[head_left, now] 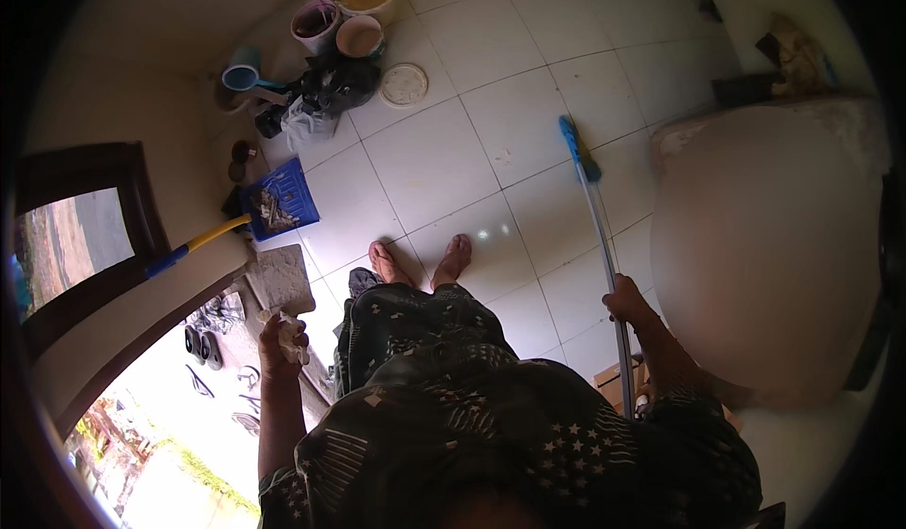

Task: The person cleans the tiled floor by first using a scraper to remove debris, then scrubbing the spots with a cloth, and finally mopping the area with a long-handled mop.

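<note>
My right hand is wrapped round the pale metal stick of a broom. Its blue head rests on the white tiles ahead and to the right. On the left, my left hand is closed round a crumpled whitish wad, perhaps plastic or paper; its exact kind is unclear. Beyond that hand lies a blue dustpan with scraps in it and a yellow and blue handle, against the left wall. My bare feet stand on the floor between the broom and the dustpan.
Buckets, black bags and a round white lid crowd the far left. An open doorway with sandals outside is at lower left. A large blurred shape fills the right. A cardboard box sits near my right arm.
</note>
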